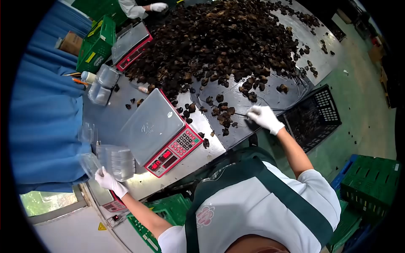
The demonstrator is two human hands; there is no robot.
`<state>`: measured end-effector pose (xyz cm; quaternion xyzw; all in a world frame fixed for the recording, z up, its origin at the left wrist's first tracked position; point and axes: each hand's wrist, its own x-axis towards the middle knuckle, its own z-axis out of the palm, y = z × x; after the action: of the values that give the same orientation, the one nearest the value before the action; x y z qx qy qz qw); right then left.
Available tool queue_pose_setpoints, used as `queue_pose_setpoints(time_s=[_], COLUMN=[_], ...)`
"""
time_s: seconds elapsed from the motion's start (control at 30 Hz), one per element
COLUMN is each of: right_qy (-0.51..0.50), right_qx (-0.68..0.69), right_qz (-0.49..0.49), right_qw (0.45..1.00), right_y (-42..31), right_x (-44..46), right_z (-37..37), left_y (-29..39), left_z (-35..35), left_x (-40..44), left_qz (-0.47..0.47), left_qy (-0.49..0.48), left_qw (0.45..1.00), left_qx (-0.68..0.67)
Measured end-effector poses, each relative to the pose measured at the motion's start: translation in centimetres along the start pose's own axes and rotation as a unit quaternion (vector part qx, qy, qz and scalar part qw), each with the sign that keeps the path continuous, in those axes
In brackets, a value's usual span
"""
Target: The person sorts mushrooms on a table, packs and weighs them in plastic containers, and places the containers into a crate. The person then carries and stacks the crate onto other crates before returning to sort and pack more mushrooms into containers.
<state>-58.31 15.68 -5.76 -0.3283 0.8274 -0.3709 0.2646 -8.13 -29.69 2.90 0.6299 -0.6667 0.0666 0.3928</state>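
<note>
My left hand (109, 182), in a white glove, grips the edge of a clear plastic tray (89, 163) beside a stack of clear trays (116, 162). My right hand (265, 118), also gloved in white, is at the front edge of the metal table, right of a small group of dark, mushroom-like pieces (223, 114). Its fingers are bent together, and what they hold, if anything, is too small to make out. Between my hands sits a red scale (154, 128) with a bare grey plate and lit red digits. A large dark heap (219, 38) covers the table beyond.
A black basket (314, 120) stands right of the table edge. Green crates (371, 181) are stacked at the lower right. A second scale (131, 44) and a green crate (97, 44) are at the upper left. A co-worker's gloved hand (159, 7) shows at the top.
</note>
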Motion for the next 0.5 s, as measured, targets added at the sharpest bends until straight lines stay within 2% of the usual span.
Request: queue_pose_setpoints(time_s=[0.03,0.1,0.17,0.2,0.23,0.27,0.3,0.37,0.43,0.5], right_qy=[0.028,0.087,0.136,0.18,0.182,0.201,0.238,0.272,0.226,0.262], right_qx=[-0.005,-0.047,-0.098,-0.071,-0.054,-0.093,-0.065,-0.139,-0.12,-0.171], right_qz=[0.003,0.018,0.011,-0.012,0.026,0.055,0.015,0.02,0.072,0.043], right_qw=[1.0,0.995,0.986,0.981,0.981,0.974,0.969,0.952,0.964,0.949], right_y=[1.5,5.0,6.7,8.9,9.8,10.2,12.4,13.4,13.0,11.7], right_x=[0.5,2.3,4.3,5.7,7.2,8.7,10.5,12.7,13.9,13.8], right_z=[-1.0,-2.9,-5.2,-5.6,-6.6,-7.5,-7.6,-8.2,-7.4,-4.6], left_y=[2.1,6.4,7.2,9.7,12.4,13.2,13.6,15.1,17.3,20.4], left_z=[0.3,1.6,5.7,5.5,5.3,6.0,6.6,5.9,4.4,2.9], left_x=[-1.2,-3.6,-6.6,-8.2,-10.1,-11.8,-13.2,-14.4,-14.8,-17.5], left_qz=[0.001,0.048,0.068,0.178,0.282,0.311,0.339,0.281,0.187,0.309], left_qy=[-0.001,-0.047,-0.149,-0.193,-0.234,-0.257,-0.28,-0.323,-0.423,-0.258], left_qw=[1.0,0.988,0.97,0.959,0.93,0.914,0.896,0.901,0.886,0.915], left_qx=[0.005,-0.137,-0.178,-0.104,-0.027,-0.047,-0.067,-0.064,-0.019,0.002])
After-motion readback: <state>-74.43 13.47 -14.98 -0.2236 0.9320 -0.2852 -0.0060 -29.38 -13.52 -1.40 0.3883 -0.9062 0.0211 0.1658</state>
